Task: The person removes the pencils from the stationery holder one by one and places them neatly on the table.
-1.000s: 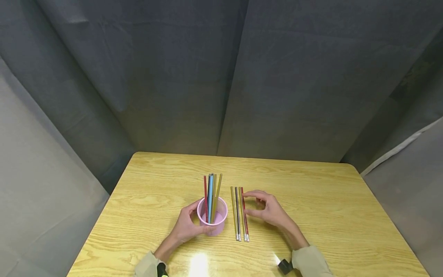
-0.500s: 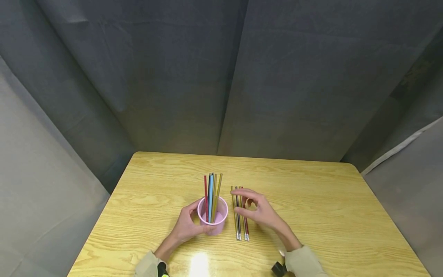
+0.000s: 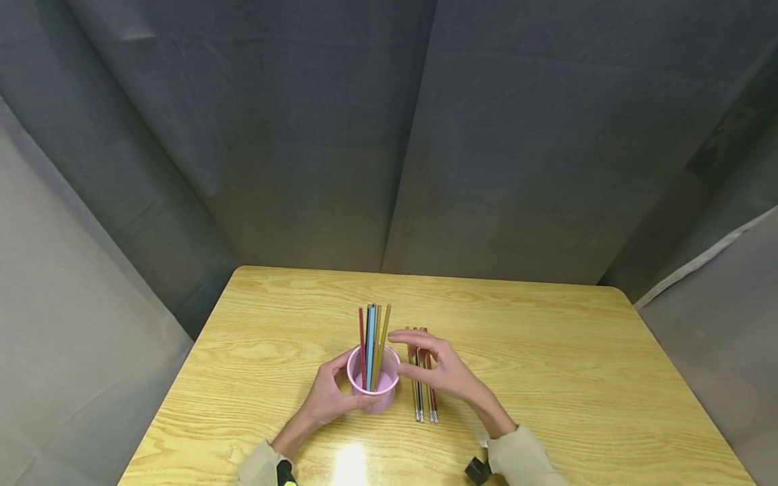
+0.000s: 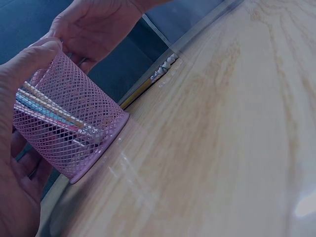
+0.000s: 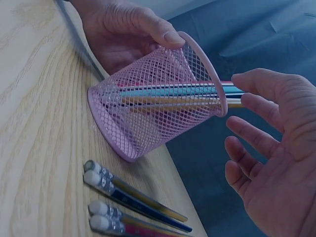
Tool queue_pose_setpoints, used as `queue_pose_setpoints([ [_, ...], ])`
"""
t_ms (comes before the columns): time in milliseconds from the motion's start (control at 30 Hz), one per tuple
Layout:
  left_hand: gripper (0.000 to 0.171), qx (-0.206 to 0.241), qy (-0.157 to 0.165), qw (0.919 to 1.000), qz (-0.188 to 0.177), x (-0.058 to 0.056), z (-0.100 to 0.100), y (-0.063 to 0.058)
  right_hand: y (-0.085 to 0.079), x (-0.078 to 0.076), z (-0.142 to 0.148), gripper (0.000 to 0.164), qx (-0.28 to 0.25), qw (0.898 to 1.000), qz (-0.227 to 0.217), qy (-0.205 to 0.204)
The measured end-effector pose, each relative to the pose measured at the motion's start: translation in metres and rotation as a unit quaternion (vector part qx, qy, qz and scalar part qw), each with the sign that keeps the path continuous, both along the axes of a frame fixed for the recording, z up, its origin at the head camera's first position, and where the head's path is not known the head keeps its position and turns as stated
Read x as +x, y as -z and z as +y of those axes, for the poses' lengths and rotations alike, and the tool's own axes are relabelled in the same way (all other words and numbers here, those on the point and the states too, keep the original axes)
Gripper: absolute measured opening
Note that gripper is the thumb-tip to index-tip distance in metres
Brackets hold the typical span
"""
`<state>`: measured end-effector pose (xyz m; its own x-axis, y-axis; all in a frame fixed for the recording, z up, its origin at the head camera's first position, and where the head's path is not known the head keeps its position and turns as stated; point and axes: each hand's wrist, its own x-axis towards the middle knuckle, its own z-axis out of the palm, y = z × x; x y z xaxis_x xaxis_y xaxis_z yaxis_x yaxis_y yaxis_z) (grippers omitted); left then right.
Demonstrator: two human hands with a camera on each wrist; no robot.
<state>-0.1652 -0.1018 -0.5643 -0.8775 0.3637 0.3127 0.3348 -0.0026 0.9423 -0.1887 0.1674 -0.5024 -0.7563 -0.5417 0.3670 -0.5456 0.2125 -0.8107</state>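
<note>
A pink mesh pencil cup stands upright on the table, and my left hand grips its left side, thumb in front. Inside lean several pencils: a red pencil, a light blue pencil, a dark one and gold ones. My right hand hovers at the cup's right rim with fingers spread and nothing between them. Beneath it lie several more pencils, side by side, partly covered in the head view. The right wrist view shows their white erasers, with a dark blue pencil and a red pencil among them.
The wood-grain table extends to both sides and behind the cup. Dark grey curtains hang along its back edge, lighter cloth at the left. A small black device sits by the right sleeve.
My right hand has moved left, from beside the red pencil on the table, across the row of pencils to the cup's rim. The left hand and cup have stayed in place.
</note>
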Motion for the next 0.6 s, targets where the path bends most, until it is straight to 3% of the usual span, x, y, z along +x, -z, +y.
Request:
queue_pose_setpoints([
  [200,0.085,-0.002,-0.001,1.0000,-0.004,0.000,0.000,0.000,-0.034,0.013,-0.012,0.043,-0.002,1.000,-0.001,-0.008],
  [600,0.083,0.000,0.003,1.0000,0.000,-0.001,0.000,0.001,-0.037,0.011,-0.017,0.045,0.012,1.000,-0.012,-0.015],
])
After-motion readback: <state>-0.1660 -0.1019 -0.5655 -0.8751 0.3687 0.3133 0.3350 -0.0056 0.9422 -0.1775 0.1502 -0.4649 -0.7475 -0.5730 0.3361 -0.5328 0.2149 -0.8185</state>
